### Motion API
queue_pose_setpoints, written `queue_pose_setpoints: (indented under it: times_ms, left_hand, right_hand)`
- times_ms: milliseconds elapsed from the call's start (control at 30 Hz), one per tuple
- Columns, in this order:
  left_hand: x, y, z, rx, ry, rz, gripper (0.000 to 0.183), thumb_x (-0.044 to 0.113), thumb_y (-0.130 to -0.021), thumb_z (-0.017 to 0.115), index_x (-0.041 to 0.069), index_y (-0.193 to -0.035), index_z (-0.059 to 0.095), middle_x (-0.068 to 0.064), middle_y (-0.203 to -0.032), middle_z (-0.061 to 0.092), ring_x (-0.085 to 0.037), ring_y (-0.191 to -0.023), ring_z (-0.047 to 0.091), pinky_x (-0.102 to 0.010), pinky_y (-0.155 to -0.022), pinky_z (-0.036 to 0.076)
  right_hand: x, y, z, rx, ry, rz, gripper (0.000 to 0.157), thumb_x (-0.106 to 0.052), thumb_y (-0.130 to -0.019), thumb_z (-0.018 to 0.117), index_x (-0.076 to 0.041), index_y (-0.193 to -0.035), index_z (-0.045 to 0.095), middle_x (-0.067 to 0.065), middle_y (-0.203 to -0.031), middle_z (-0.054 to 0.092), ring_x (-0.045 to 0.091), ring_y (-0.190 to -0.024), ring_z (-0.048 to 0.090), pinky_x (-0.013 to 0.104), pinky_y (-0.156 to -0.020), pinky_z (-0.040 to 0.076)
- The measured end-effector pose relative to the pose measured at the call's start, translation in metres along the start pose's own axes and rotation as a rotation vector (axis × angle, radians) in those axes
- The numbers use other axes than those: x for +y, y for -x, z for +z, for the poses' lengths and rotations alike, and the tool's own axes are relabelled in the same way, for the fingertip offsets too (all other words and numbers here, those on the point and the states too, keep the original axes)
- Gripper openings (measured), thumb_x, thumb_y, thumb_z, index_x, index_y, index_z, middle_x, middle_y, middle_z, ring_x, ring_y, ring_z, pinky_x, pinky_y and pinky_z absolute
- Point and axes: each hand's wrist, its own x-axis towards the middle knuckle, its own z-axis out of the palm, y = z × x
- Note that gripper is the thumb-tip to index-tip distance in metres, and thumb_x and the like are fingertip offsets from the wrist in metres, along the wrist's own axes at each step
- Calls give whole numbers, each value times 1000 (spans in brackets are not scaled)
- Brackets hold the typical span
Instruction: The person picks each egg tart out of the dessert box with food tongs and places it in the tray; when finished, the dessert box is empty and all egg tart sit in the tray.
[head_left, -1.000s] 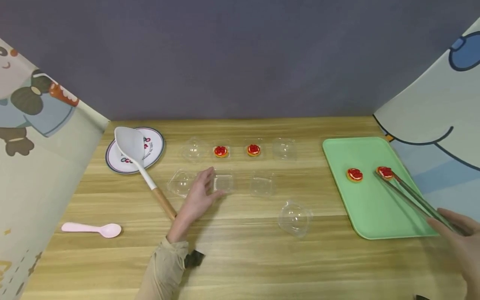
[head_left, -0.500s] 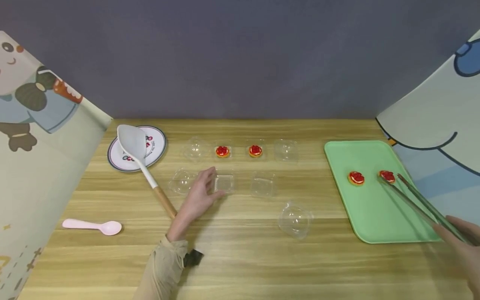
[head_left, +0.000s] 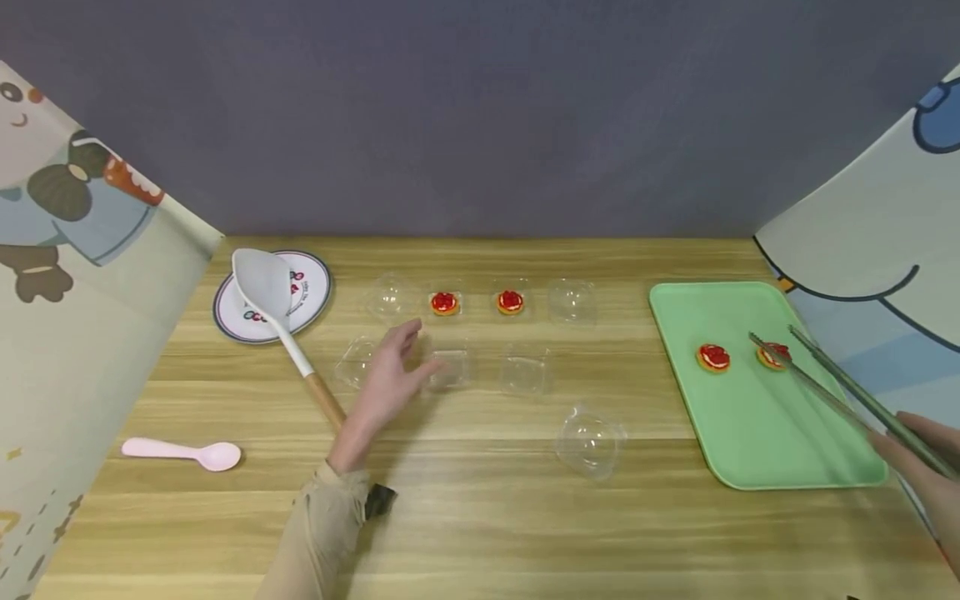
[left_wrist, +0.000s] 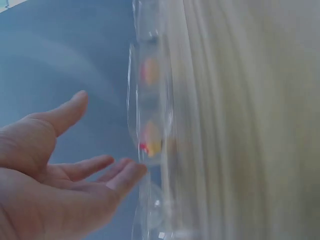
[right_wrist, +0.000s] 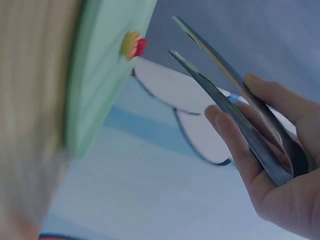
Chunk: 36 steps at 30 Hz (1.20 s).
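Note:
In the head view my right hand (head_left: 918, 467) grips metal tongs (head_left: 832, 375) above the right side of the green tray (head_left: 780, 442). The tong tips stand apart with nothing between them; in the right wrist view the tongs (right_wrist: 235, 100) are lifted off the tray. Two small red-topped tarts lie on the tray, a left tart (head_left: 713, 358) and a right tart (head_left: 773, 357) partly behind one tong arm. My left hand (head_left: 386, 375) hovers, fingers spread and holding nothing, beside a clear plastic box (head_left: 448, 371) and in front of another clear lid (head_left: 352, 362).
Behind, two more clear boxes hold a tart (head_left: 444, 303) and a second tart (head_left: 510, 302). Another clear box (head_left: 524, 372) and a loose-looking clear dome (head_left: 590, 442) lie nearer. At left are a plate (head_left: 311, 292), a white turner (head_left: 262, 283) across it and a pink spoon (head_left: 217, 456).
The tongs, earlier around the right tart, have spread and risen off it; the tart stays on the tray. My left hand has drawn slightly left, away from the clear box.

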Motion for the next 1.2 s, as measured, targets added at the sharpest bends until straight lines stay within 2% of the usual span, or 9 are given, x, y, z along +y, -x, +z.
queue_pose_setpoints:
  times_ms: [133, 233, 333, 467, 533, 733, 900, 1067, 1200]
  left_hand:
    - [2, -8, -8, 74, 48, 24, 70, 6, -100, 76, -16, -155, 38, -35, -159, 41, -50, -147, 44, -50, -122, 42]
    - [3, -15, -14, 104, 67, 35, 67, 2, -100, 75, -18, -153, 40, -37, -157, 43, -50, -146, 45, -49, -122, 43]
    - [3, -24, -19, 117, 60, 39, 64, 0, -100, 73, -17, -153, 41, -37, -155, 46, -49, -145, 47, -48, -121, 44]
    - [1, -36, -24, 125, 56, 47, 62, -4, -99, 72, -18, -152, 42, -37, -154, 47, -49, -144, 48, -48, -121, 45]
    - [0, -42, -24, 119, 58, 44, 63, -4, -99, 72, -17, -152, 41, -37, -155, 47, -48, -144, 48, -48, -121, 44]
    - [2, -52, -19, 90, 93, 20, 65, -6, -98, 72, -17, -154, 40, -35, -157, 45, -47, -146, 47, -48, -123, 42]
    - [3, -57, -16, 75, 69, 24, 64, -5, -99, 71, -19, -153, 40, -37, -156, 46, -48, -145, 47, -48, -122, 44]
    - [2, -60, -14, 25, 35, -31, 68, -1, -100, 71, -16, -156, 36, -35, -159, 42, -47, -147, 45, -48, -122, 42]
    - [2, -61, -13, 9, 24, -56, 70, 0, -101, 72, -14, -158, 34, -34, -162, 39, -45, -149, 43, -47, -123, 42]
  right_hand:
    - [-17, 3, 2, -84, -43, -124, 49, -15, -104, 72, -48, -137, 59, -53, -96, 45, -26, -88, 43, -6, -81, 35]
    - [-34, 5, 7, -160, -45, -144, 48, -21, -103, 75, -40, -145, 62, -48, -103, 47, -23, -93, 44, -4, -77, 37]
    - [-55, 8, 13, -231, 80, -187, 54, -36, -102, 76, -20, -152, 63, -40, -114, 56, -18, -107, 50, 2, -71, 40]
    - [-80, 8, 26, -320, 127, -330, 57, -40, -96, 82, -7, -142, 70, -38, -113, 63, -22, -106, 55, 3, -69, 44]
    - [-90, 7, 35, -370, 81, -401, 51, -36, -94, 85, -8, -136, 74, -42, -107, 61, -27, -94, 53, 3, -66, 48]
    - [-124, 5, 64, -496, 30, -567, 37, -29, -96, 84, -12, -129, 79, -11, -113, 79, -17, -94, 64, 10, -69, 56]
    - [-153, 9, 94, -570, 28, -652, 33, -29, -95, 86, -15, -124, 81, 8, -120, 79, -4, -94, 73, 11, -72, 56]
    - [-174, 14, 119, -618, 43, -691, 36, -34, -95, 85, -15, -126, 81, 8, -122, 78, 23, -104, 76, 16, -76, 56]
    - [-186, 16, 138, -619, 39, -760, 33, -31, -96, 84, -12, -123, 82, 9, -119, 79, 28, -104, 76, 22, -74, 56]
